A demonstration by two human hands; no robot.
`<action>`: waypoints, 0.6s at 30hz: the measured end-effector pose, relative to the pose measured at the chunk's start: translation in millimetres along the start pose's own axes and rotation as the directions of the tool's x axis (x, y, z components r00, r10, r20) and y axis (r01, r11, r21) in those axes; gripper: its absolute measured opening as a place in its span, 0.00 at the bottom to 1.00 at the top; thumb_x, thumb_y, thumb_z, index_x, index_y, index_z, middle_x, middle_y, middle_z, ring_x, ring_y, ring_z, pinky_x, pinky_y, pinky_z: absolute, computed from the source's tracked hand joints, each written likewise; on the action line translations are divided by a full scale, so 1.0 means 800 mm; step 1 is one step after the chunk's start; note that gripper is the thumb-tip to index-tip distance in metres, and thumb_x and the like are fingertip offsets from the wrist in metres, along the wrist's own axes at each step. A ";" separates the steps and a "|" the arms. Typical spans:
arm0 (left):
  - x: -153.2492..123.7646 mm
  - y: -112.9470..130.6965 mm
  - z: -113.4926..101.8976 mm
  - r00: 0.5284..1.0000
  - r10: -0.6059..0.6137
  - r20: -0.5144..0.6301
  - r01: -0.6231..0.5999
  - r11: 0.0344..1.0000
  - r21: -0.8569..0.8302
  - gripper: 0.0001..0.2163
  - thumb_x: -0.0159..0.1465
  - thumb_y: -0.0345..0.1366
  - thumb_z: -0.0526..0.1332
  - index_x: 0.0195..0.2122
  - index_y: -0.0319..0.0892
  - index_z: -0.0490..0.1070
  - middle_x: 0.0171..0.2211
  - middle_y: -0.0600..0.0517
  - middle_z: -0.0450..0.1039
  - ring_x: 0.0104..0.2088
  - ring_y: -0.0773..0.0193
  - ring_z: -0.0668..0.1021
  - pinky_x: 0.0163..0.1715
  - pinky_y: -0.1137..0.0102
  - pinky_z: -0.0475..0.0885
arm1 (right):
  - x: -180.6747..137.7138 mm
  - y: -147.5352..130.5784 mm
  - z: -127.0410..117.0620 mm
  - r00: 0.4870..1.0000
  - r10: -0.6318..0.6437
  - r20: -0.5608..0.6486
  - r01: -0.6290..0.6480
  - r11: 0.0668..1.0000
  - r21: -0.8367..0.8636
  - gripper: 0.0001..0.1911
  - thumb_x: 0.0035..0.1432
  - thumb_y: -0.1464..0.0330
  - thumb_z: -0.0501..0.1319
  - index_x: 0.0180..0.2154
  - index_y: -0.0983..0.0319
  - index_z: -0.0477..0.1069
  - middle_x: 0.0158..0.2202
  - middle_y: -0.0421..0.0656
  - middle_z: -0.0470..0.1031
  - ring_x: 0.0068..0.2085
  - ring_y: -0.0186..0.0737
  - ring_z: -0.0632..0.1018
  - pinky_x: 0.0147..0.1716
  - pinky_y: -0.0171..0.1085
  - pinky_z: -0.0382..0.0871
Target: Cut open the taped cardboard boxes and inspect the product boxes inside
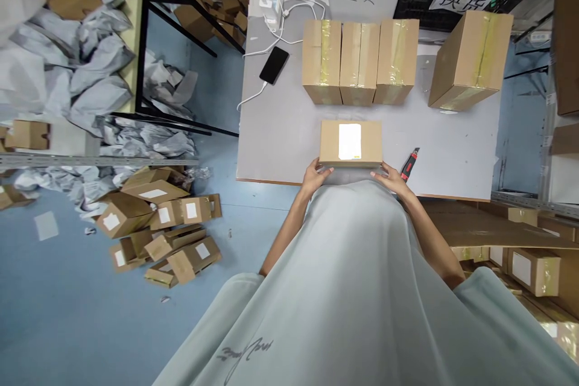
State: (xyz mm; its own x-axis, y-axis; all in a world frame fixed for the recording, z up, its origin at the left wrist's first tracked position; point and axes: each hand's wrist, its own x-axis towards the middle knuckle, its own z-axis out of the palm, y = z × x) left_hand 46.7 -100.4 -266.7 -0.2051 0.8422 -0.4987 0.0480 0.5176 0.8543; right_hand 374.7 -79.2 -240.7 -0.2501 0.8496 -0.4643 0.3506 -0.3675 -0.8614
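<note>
A small cardboard box [350, 143] with a white label on top lies on the grey table [280, 132] near its front edge. My left hand [315, 174] grips the box's near left corner, fingers curled on it. My right hand [388, 176] holds the near right corner the same way. A red and black utility knife [409, 164] lies on the table just right of my right hand.
Three taped boxes [359, 61] stand in a row behind the labelled box, a larger one [470, 60] to their right. A black phone [274, 64] on a white cable lies at left. Opened boxes [158, 223] and grey bags litter the blue floor at left.
</note>
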 end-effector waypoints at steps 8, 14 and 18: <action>0.003 0.029 -0.028 0.939 0.302 -0.166 -0.277 0.948 0.159 0.24 0.71 0.48 0.71 0.63 0.41 0.81 0.60 0.40 0.78 0.59 0.47 0.83 0.64 0.53 0.80 | 0.003 -0.043 -0.014 0.944 -0.225 -0.243 0.175 0.962 -0.210 0.42 0.69 0.33 0.60 0.62 0.59 0.86 0.50 0.54 0.83 0.56 0.62 0.85 0.64 0.63 0.81; 0.011 0.027 -0.032 0.969 0.200 -0.148 -0.174 0.970 0.170 0.23 0.70 0.46 0.73 0.62 0.39 0.82 0.61 0.37 0.78 0.56 0.46 0.84 0.62 0.53 0.81 | 0.017 -0.037 -0.004 0.956 -0.195 -0.220 0.138 0.958 -0.250 0.41 0.68 0.35 0.61 0.62 0.59 0.85 0.52 0.54 0.83 0.49 0.59 0.86 0.58 0.59 0.84; 0.013 0.016 -0.032 0.972 0.191 -0.135 -0.177 0.978 0.107 0.24 0.71 0.49 0.71 0.63 0.42 0.81 0.66 0.37 0.78 0.61 0.46 0.83 0.64 0.52 0.80 | 0.026 -0.012 0.000 0.958 -0.191 -0.216 0.146 0.968 -0.204 0.43 0.67 0.36 0.63 0.70 0.57 0.78 0.60 0.54 0.80 0.50 0.54 0.87 0.59 0.56 0.84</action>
State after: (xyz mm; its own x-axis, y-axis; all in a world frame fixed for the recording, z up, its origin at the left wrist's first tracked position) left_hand 20.5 -88.6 -257.3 -0.3226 0.8970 -0.3022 0.1876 0.3735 0.9085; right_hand 366.2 -58.3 -241.9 -0.1109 0.9654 -0.2358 0.4872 -0.1540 -0.8596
